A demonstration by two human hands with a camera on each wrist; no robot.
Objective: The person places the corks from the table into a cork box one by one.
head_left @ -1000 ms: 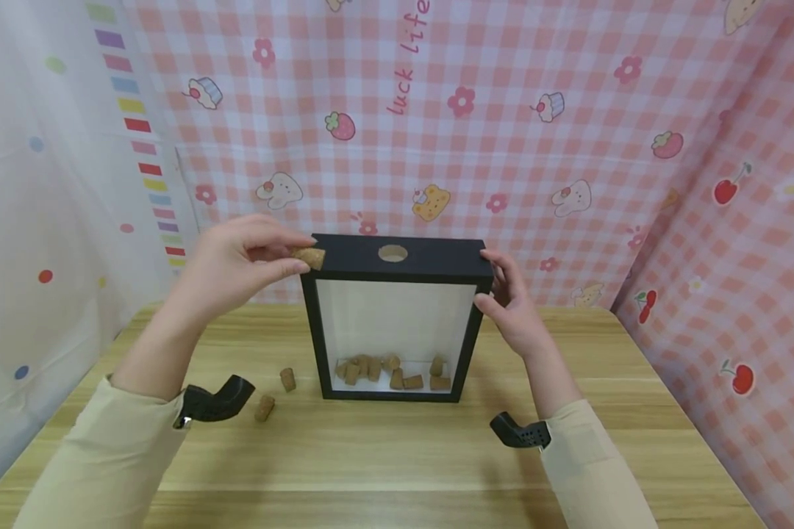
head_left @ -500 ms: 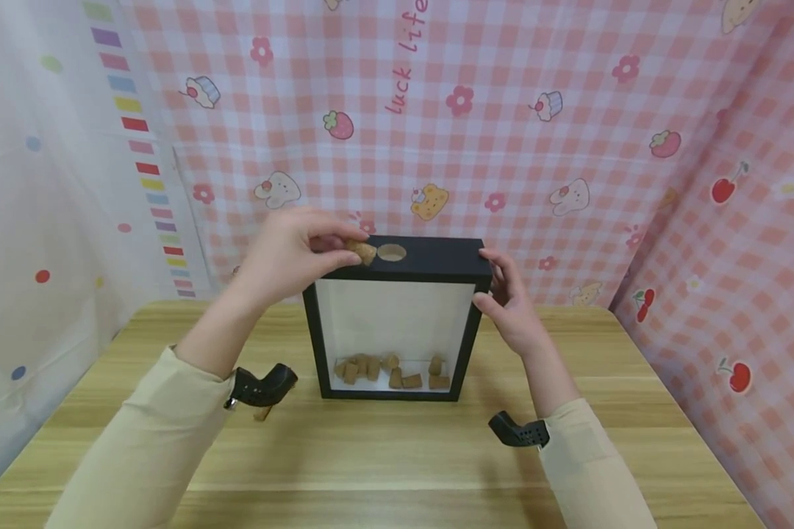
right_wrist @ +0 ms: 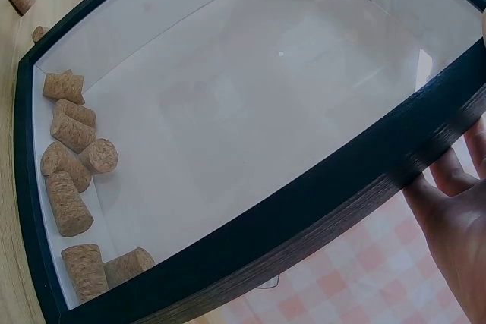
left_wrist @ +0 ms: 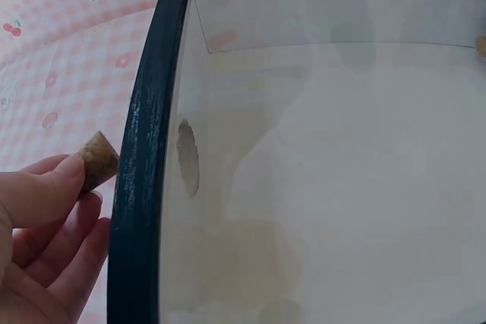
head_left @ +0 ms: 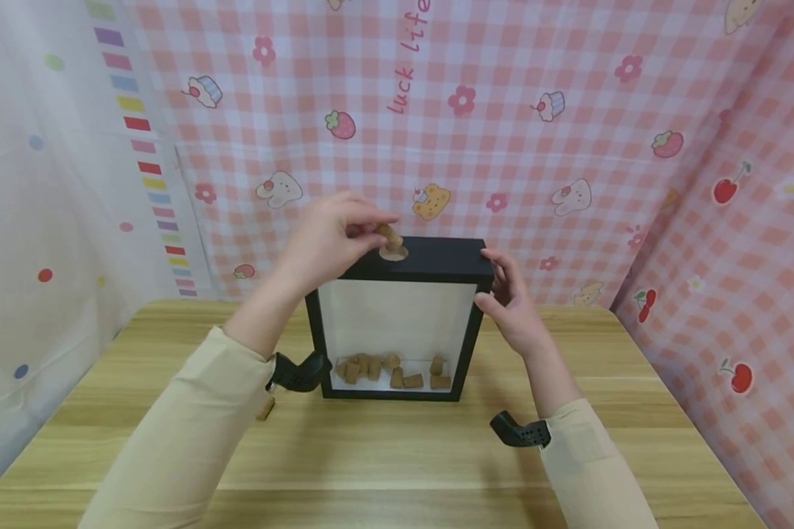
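A black-framed shadow box (head_left: 437, 257) with a clear front stands upright on the wooden table, a round hole (head_left: 393, 254) in its top. Just above that hole my left hand (head_left: 336, 239) pinches a cork (head_left: 390, 236) between thumb and fingers; the left wrist view shows this cork (left_wrist: 99, 162) tilted beside the frame's edge. My right hand (head_left: 517, 312) grips the box's upper right corner, thumb in front and fingers on the top and side. Several corks (right_wrist: 70, 202) lie along the bottom inside the box.
One loose cork (head_left: 265, 408) lies on the table (head_left: 370, 463), partly behind the left sleeve. In the right wrist view two loose corks show outside the box, one of them this cork (right_wrist: 21, 1). A checked cloth (head_left: 503, 147) hangs close behind the box.
My left hand has carried the cork rightward along the box's top, from its left corner to above the hole. My right hand and the box have stayed in place.
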